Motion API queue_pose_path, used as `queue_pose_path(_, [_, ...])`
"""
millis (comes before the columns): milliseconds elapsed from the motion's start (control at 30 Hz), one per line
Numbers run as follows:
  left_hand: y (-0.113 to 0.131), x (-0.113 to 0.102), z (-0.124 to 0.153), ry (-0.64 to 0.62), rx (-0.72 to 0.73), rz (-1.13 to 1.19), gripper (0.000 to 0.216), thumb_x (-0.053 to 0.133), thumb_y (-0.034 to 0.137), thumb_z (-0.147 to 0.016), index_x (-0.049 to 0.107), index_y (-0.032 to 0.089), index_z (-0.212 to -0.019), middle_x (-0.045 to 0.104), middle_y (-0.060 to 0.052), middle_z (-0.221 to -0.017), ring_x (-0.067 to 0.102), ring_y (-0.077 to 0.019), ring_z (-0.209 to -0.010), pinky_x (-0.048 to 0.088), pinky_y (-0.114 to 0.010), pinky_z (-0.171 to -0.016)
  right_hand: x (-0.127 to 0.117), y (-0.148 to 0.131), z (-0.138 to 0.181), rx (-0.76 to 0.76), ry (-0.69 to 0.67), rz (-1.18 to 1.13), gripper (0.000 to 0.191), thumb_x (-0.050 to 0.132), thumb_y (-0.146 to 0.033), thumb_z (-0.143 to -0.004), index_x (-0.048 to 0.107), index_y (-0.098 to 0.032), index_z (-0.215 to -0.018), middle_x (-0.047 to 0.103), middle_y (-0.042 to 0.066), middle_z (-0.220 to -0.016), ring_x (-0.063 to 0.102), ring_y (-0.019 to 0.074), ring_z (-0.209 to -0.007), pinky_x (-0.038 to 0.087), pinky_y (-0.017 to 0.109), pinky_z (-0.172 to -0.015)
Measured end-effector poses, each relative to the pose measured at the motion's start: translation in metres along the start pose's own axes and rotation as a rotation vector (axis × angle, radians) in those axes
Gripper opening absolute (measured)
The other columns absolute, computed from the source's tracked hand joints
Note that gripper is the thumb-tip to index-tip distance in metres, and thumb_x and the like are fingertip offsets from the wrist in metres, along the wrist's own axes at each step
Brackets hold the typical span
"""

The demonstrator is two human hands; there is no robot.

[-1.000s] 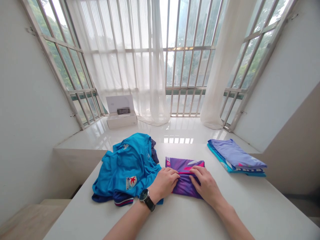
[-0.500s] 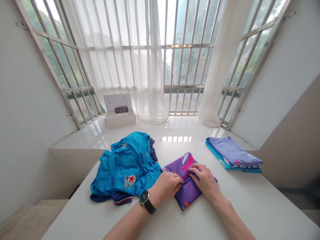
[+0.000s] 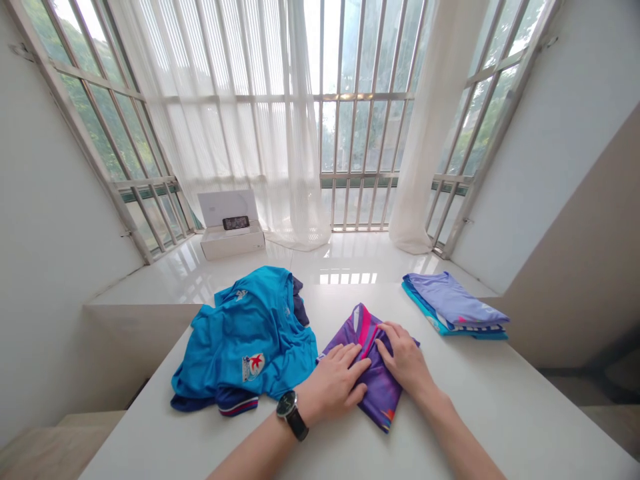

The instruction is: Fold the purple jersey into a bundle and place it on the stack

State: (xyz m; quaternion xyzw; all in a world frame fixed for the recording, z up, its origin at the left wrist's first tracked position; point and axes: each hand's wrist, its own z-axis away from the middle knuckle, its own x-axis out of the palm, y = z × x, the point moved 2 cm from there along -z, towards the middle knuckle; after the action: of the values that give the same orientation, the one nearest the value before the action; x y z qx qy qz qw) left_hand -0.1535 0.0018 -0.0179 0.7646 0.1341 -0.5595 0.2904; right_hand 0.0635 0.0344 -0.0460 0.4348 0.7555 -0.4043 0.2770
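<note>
Between my hands a folded purple shirt (image 3: 379,401) with a pink stripe lies on the white table. My left hand (image 3: 340,381), with a black-strapped watch (image 3: 293,415) on its wrist, rests on the shirt's left part, fingers stretched and slightly spread. On its right part sits my right hand (image 3: 406,357), with fingertips touching the cloth beside the pink stripe and thumb apart from the fingers. A loose heap of blue shirts (image 3: 240,340), the top one bright blue with a red-star badge, lies just left of the purple one.
To the right stands a stack of folded shirts (image 3: 455,303), lavender on top. Toward the window, a white box (image 3: 233,243) with its lid raised has a phone (image 3: 235,223) propped on it. White curtains (image 3: 295,133) hang before the barred window.
My left hand's fingers have straightened and spread flatter on the purple shirt. The shirt has turned slightly under my hands. The whole view has shifted a little.
</note>
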Motion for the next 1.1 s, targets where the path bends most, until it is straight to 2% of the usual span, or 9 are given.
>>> queue_pose_path(167, [0.001, -0.002, -0.001, -0.003, 0.014, -0.009, 0.054, 0.041, 0.039, -0.099, 0.034, 0.023, -0.151, 0.039, -0.011, -0.156, 0.035, -0.0263, -0.144, 0.028, -0.048, -0.119, 0.011, 0.002, 0.002, -0.032, -0.047, -0.002, 0.036, 0.049, -0.027, -0.091, 0.062, -0.016, -0.123, 0.064, 0.015, -0.127, 0.06, 0.027, -0.119, 0.05, 0.045, -0.104])
queue_pose_path(267, [0.0, 0.0, -0.002, -0.013, 0.021, -0.027, 0.057, 0.041, 0.037, -0.098, 0.031, 0.023, -0.153, 0.038, -0.01, -0.157, 0.034, -0.0257, -0.145, 0.027, -0.048, -0.119, 0.008, -0.002, 0.001, -0.094, -0.053, -0.014, 0.036, 0.047, -0.023, -0.091, 0.064, -0.018, -0.123, 0.063, 0.014, -0.131, 0.059, 0.0258, -0.122, 0.049, 0.044, -0.105])
queue_pose_path(400, [0.001, 0.002, -0.001, -0.036, 0.023, -0.066, 0.055, 0.042, 0.035, -0.097, 0.036, 0.023, -0.151, 0.036, -0.01, -0.158, 0.033, -0.0271, -0.145, 0.027, -0.05, -0.119, 0.0, -0.003, -0.001, -0.133, -0.055, -0.005, 0.035, 0.046, -0.019, -0.092, 0.067, -0.023, -0.119, 0.064, 0.01, -0.13, 0.059, 0.023, -0.121, 0.048, 0.042, -0.105])
queue_pose_path(533, [0.008, -0.002, 0.003, -0.044, -0.002, -0.058, 0.053, 0.044, 0.03, -0.094, 0.041, 0.021, -0.147, 0.04, -0.01, -0.156, 0.035, -0.0264, -0.144, 0.027, -0.05, -0.119, -0.007, 0.004, 0.0, -0.07, -0.024, 0.033, 0.036, 0.044, -0.017, -0.092, 0.067, -0.022, -0.12, 0.065, 0.012, -0.125, 0.062, 0.0239, -0.115, 0.053, 0.043, -0.099])
queue_pose_path(767, [0.02, -0.013, 0.013, -0.089, -0.045, -0.028, 0.054, 0.052, 0.017, -0.082, 0.052, 0.017, -0.136, 0.046, -0.012, -0.152, 0.037, -0.0294, -0.143, 0.029, -0.051, -0.118, -0.016, -0.003, 0.003, -0.103, -0.073, 0.058, 0.032, 0.046, -0.018, -0.091, 0.074, -0.026, -0.105, 0.067, 0.008, -0.124, 0.065, 0.0223, -0.107, 0.054, 0.035, -0.092])
queue_pose_path(900, [0.023, -0.02, 0.013, -0.103, -0.042, -0.028, 0.051, 0.053, 0.014, -0.081, 0.055, 0.018, -0.131, 0.051, -0.012, -0.147, 0.046, -0.0272, -0.136, 0.038, -0.045, -0.113, -0.02, -0.008, 0.005, -0.093, -0.102, 0.068, 0.033, 0.042, -0.02, -0.093, 0.074, -0.026, -0.1, 0.07, 0.006, -0.118, 0.069, 0.021, -0.098, 0.056, 0.03, -0.078])
queue_pose_path(1000, [0.027, -0.019, 0.005, -0.066, -0.125, -0.051, 0.042, 0.05, 0.023, -0.088, 0.054, 0.019, -0.129, 0.059, -0.012, -0.136, 0.055, -0.0269, -0.124, 0.044, -0.043, -0.106, -0.023, -0.011, 0.007, -0.085, -0.125, 0.074, 0.032, 0.041, -0.021, -0.095, 0.072, -0.026, -0.097, 0.072, 0.004, -0.109, 0.071, 0.0184, -0.086, 0.054, 0.027, -0.07])
queue_pose_path(1100, [0.031, -0.009, -0.011, 0.054, -0.276, -0.103, 0.048, 0.041, 0.044, -0.097, 0.048, 0.018, -0.138, 0.055, -0.015, -0.139, 0.053, -0.0319, -0.125, 0.043, -0.05, -0.105, -0.025, -0.012, 0.007, -0.079, -0.139, 0.081, 0.03, 0.042, -0.021, -0.095, 0.071, -0.027, -0.093, 0.073, 0.002, -0.097, 0.071, 0.0165, -0.079, 0.052, 0.024, -0.066])
